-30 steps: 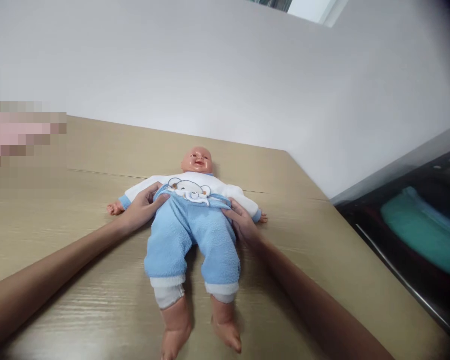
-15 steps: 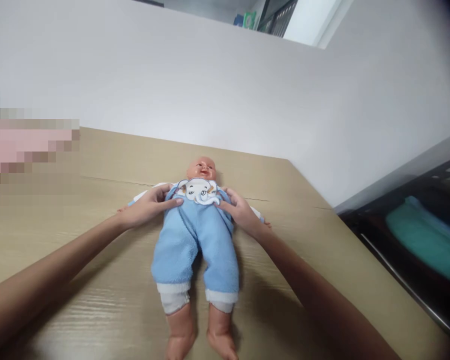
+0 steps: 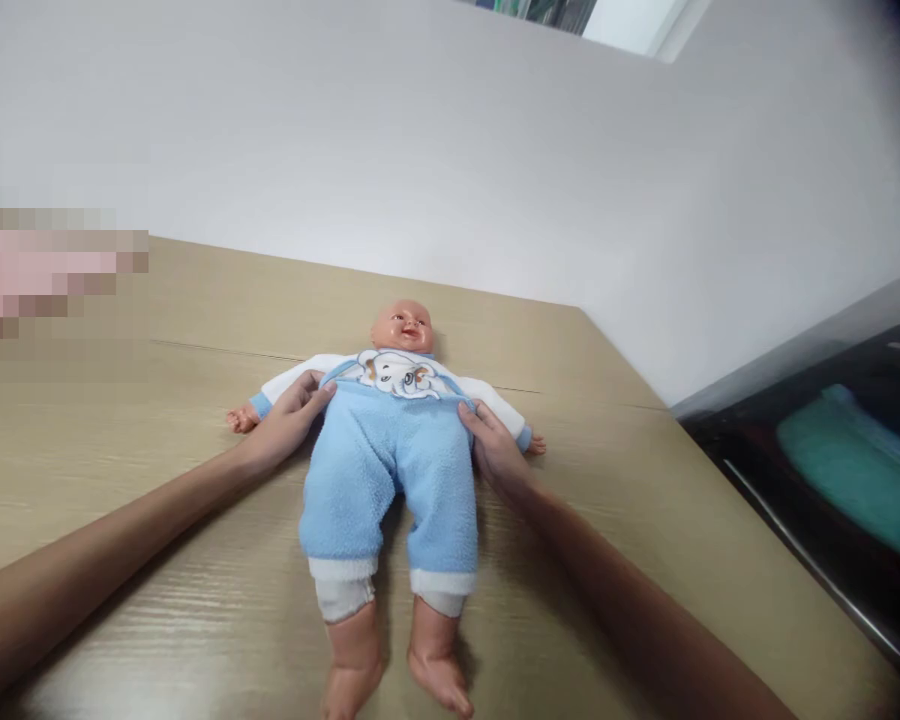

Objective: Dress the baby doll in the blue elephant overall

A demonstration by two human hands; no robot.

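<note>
A baby doll [image 3: 405,325] lies on its back on the wooden table, head at the far side and bare feet toward me. It wears a white long-sleeved top with blue cuffs and light blue fleece overalls [image 3: 390,450] with an elephant face on the bib. My left hand [image 3: 300,408] pinches the overalls' edge at the waist on the left, thumb on top and fingers partly hidden beneath. At the opposite side of the waist, my right hand [image 3: 489,438] grips the cloth in the same way. Between the two hands the fabric is drawn wide and fairly flat.
The table [image 3: 157,620] meets a pale wall [image 3: 345,150] along its far edge. Beyond the right edge, lower down, a green item [image 3: 855,470] rests on something dark. A pixelated pink patch [image 3: 37,265] covers the far left.
My hands have moved apart to the doll's sides, spreading the waist cloth. The bib now sits lower and creased, and more of the white sleeves shows. The view has shifted slightly.
</note>
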